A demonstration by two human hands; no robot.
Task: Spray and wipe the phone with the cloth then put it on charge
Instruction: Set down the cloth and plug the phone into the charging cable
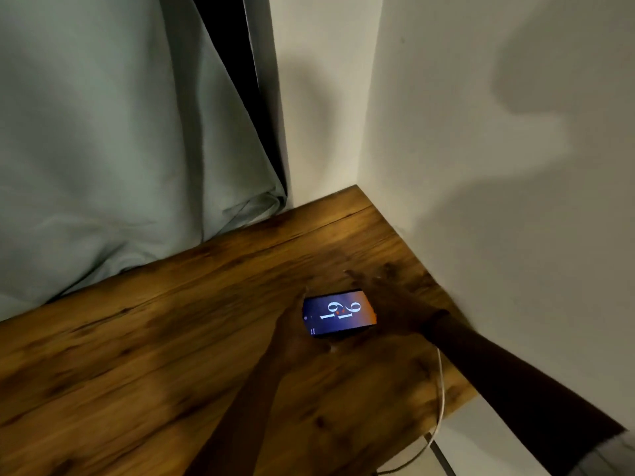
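Observation:
The phone (338, 313) has its screen lit and showing large white digits, and it sits low over the wooden table (154, 355) near the wall corner. My left hand (295, 333) holds it from its left and under side. At the phone's right end lies my right hand (390, 300), blurred, with its fingers spread toward the wall. A white charging cable (441, 389) runs from under my right wrist down over the table's right edge; its plug end is hidden. No cloth or spray bottle is in view.
A pale green curtain (103, 132) hangs along the table's far left side. A white wall (481, 149) closes the right side and meets the table at the corner. The room is dim.

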